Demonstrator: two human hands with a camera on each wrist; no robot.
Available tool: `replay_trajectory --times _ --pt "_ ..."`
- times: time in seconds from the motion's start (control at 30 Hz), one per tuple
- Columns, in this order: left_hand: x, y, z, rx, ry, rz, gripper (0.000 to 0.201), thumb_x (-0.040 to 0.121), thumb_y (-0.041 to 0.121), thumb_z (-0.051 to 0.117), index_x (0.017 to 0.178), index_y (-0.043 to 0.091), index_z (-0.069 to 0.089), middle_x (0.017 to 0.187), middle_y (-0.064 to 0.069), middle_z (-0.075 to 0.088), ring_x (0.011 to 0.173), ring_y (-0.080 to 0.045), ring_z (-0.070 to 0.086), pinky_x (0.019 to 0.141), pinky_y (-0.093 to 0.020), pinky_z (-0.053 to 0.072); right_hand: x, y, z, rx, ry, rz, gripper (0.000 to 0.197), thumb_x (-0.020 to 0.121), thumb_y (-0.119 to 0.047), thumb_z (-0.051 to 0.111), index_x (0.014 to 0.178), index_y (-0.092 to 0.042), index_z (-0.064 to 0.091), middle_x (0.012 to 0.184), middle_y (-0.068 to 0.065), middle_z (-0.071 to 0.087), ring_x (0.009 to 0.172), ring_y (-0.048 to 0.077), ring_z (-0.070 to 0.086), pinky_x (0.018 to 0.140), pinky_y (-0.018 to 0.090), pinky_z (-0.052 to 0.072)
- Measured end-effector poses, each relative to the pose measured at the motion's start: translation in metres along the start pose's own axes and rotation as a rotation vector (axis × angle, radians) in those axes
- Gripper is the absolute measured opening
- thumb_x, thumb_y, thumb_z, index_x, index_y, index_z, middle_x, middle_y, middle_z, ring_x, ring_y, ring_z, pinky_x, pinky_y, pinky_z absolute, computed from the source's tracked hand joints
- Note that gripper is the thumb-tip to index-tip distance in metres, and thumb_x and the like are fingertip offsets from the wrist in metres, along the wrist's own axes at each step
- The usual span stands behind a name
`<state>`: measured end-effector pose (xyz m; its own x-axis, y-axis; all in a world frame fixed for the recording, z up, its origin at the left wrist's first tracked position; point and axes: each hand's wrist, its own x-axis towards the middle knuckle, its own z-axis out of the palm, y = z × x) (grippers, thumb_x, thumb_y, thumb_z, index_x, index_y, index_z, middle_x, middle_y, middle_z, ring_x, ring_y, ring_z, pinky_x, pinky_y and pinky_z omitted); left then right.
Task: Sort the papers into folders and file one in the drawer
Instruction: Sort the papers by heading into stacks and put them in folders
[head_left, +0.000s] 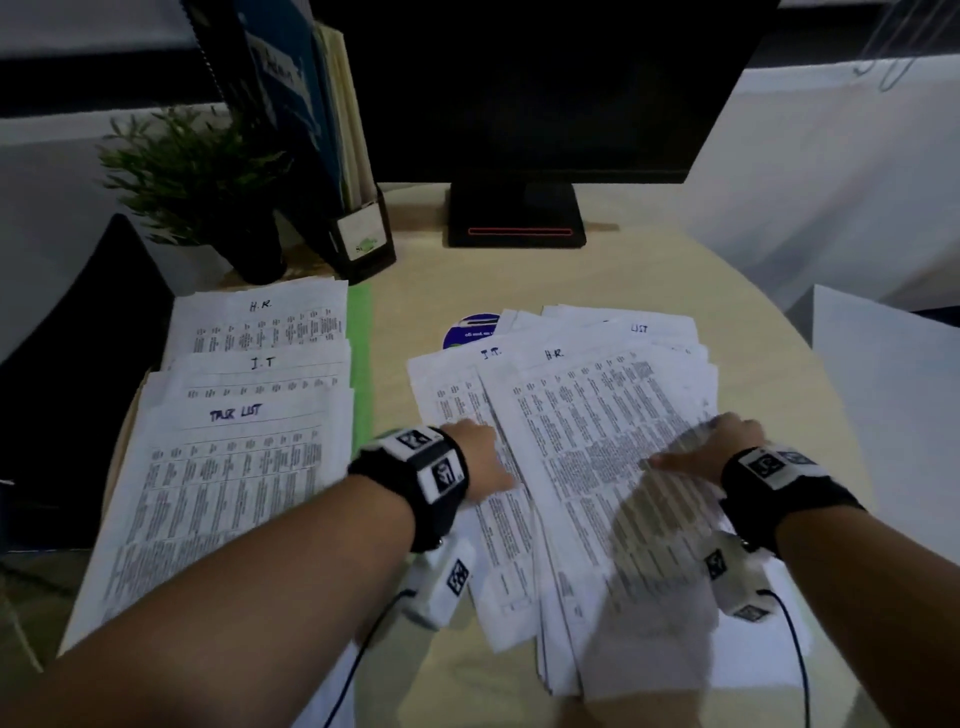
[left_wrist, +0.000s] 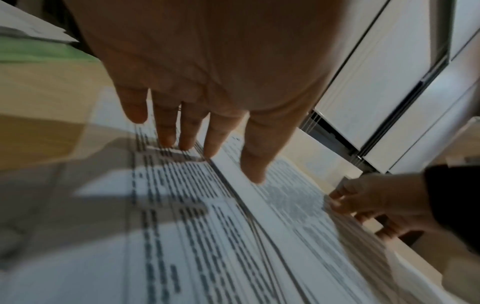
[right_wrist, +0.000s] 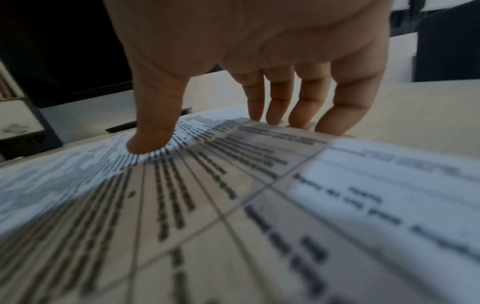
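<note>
Right hand spread over a printed sheet, seen from the wrist.

The right hand (right_wrist: 233, 61) reaches down onto a blurred printed paper (right_wrist: 233, 205) ruled into a table of dark text. Its thumb presses the sheet at the left, and the four fingers (right_wrist: 306, 107) stand nearly straight, their tips at the paper's far edge. Beyond lies the pale counter (right_wrist: 415, 111). A dark monitor (right_wrist: 52, 51) rises at the upper left, with a black file holder (right_wrist: 33, 131) at the far left edge.

Bare desk (head_left: 415, 291) (between paper piles) passable.
</note>
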<state>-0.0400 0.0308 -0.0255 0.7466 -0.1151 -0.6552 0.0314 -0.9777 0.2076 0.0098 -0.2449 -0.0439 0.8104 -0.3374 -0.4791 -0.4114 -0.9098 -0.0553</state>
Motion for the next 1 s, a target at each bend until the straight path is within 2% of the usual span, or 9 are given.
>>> replay_trajectory --times 0.2,0.27,0.37,0.5,0.6,0.73,0.83,0.9,1.0 --pt "0.013 0.035 0.017 -0.145 0.086 0.037 0.053 0.097 0.019 0.043 0.147 0.019 0.027 0.152 -0.006 0.025 0.136 -0.027 0.031 0.111 -0.042 0.031 0.005 0.019 -0.008 0.021 -0.095 -0.149 0.071 0.072 -0.045 0.078 0.122 -0.004 0.051 0.120 0.014 0.058 0.107 0.029 0.057 0.083 0.031 0.047" --pt "0.014 0.039 0.017 -0.293 0.137 0.026 0.056 0.095 0.018 0.046 0.147 0.023 0.026 0.151 -0.004 0.029 0.134 -0.025 0.037 0.108 -0.040 0.036 0.004 0.027 -0.013 -0.018 -0.086 -0.187 0.044 0.076 -0.044 0.074 0.095 -0.006 0.063 0.094 0.011 0.067 0.089 0.026 0.063 0.065 0.024 0.047" --pt "0.015 0.041 0.016 -0.567 0.199 -0.028 0.053 0.092 0.018 0.054 0.141 0.024 0.036 0.143 -0.004 0.041 0.120 -0.022 0.050 0.094 -0.037 0.050 0.001 0.038 -0.016 -0.009 -0.064 -0.210 0.038 0.081 -0.041 0.070 0.062 -0.014 0.050 0.063 0.002 0.054 0.069 0.023 0.056 0.053 0.023 0.036" --pt "0.016 0.044 0.011 -0.766 0.257 -0.092 0.050 0.090 0.013 0.059 0.137 0.020 0.041 0.140 -0.006 0.046 0.114 -0.022 0.054 0.080 -0.030 0.052 -0.005 0.044 -0.019 0.025 0.013 -0.252 0.044 0.089 -0.031 0.062 0.055 -0.015 0.039 0.057 0.002 0.042 0.064 0.024 0.046 0.063 0.025 0.033" --pt "0.015 0.045 0.010 -0.789 0.263 -0.113 0.054 0.090 0.013 0.062 0.138 0.017 0.039 0.140 -0.007 0.046 0.117 -0.023 0.053 0.084 -0.030 0.051 -0.009 0.046 -0.018 0.032 0.042 -0.255 0.041 0.095 -0.028 0.052 0.058 -0.014 0.044 0.059 0.003 0.045 0.068 0.026 0.049 0.063 0.025 0.033" --pt "0.015 0.044 0.011 -0.831 0.301 -0.153 0.070 0.085 0.021 0.069 0.144 0.018 0.031 0.146 -0.004 0.038 0.122 -0.023 0.049 0.100 -0.038 0.045 -0.018 0.044 -0.021 0.243 0.178 -0.304 0.019 0.090 -0.018 0.060 0.106 -0.012 0.067 0.097 0.015 0.069 0.096 0.032 0.062 0.076 0.028 0.044" --pt "0.019 0.041 0.016 -0.949 0.366 -0.155 0.090 0.078 0.023 0.077 0.148 0.016 0.020 0.151 -0.003 0.031 0.123 -0.023 0.048 0.102 -0.042 0.044 -0.030 0.037 -0.013 0.456 0.213 -0.401 0.007 0.083 -0.012 0.067 0.089 -0.014 0.071 0.081 0.013 0.069 0.084 0.029 0.064 0.068 0.023 0.037" --pt "0.021 0.035 0.019 -1.108 0.402 -0.187 0.103 0.073 0.018 0.081 0.150 0.017 0.013 0.150 -0.005 0.034 0.125 -0.025 0.048 0.100 -0.047 0.045 -0.039 0.031 -0.006 0.582 0.143 -0.479 0.021 0.081 -0.009 0.070 0.070 -0.025 0.062 0.067 0.003 0.063 0.071 0.022 0.060 0.064 0.023 0.036" --pt "0.024 0.024 0.022 -1.253 0.426 -0.280 0.105 0.065 0.007 0.085 0.147 0.016 0.019 0.119 -0.010 0.057 0.110 -0.032 0.057 0.096 -0.051 0.047 -0.047 0.027 0.006 0.643 -0.008 -0.593 0.029 0.082 -0.009 0.069 0.064 -0.030 0.058 0.060 -0.012 0.061 0.056 0.000 0.054 0.058 0.016 0.041"
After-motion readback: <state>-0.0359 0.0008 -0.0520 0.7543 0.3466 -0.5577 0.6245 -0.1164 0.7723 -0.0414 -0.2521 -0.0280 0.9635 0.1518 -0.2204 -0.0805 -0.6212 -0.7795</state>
